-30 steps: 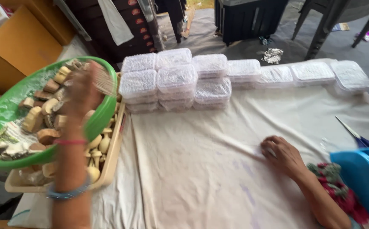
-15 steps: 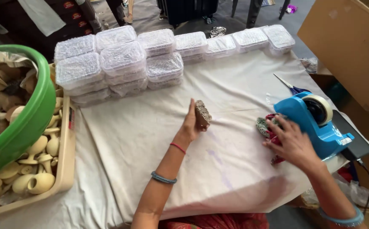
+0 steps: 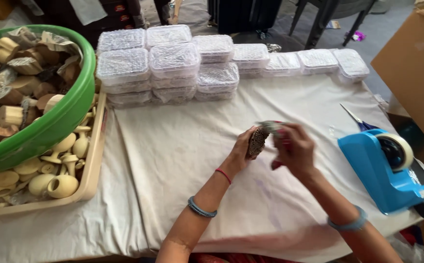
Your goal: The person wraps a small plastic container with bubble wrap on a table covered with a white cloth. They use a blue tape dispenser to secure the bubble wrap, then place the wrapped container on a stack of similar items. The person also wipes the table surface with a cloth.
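Left hand [image 3: 242, 150] grips a round carved wooden block [image 3: 258, 141], fingers curled around its back so the patterned face is turned toward the right hand [image 3: 295, 148]. That right hand sits just beside the block, fingers bent and closed on a blurred bit of pale and reddish material [image 3: 272, 127] that lies against the block's upper edge; what the material is cannot be told. Both hands hover above the middle of the desk, which is covered with a creased white cloth [image 3: 173, 160]. A red thread and a blue bangle circle the left wrist, and another blue bangle the right.

To the right, near the desk's edge, stands a blue tape dispenser [image 3: 385, 168] with a roll of clear tape, and scissors [image 3: 358, 119] lie just behind it. Along the far edge, clear lidded plastic boxes [image 3: 173, 61] are stacked in rows. At the left, a green basin [image 3: 61, 122] full of wooden pieces rests over a beige tray [image 3: 92, 165] holding pale wooden handles. A brown cardboard box [image 3: 411, 68] stands at the far right.
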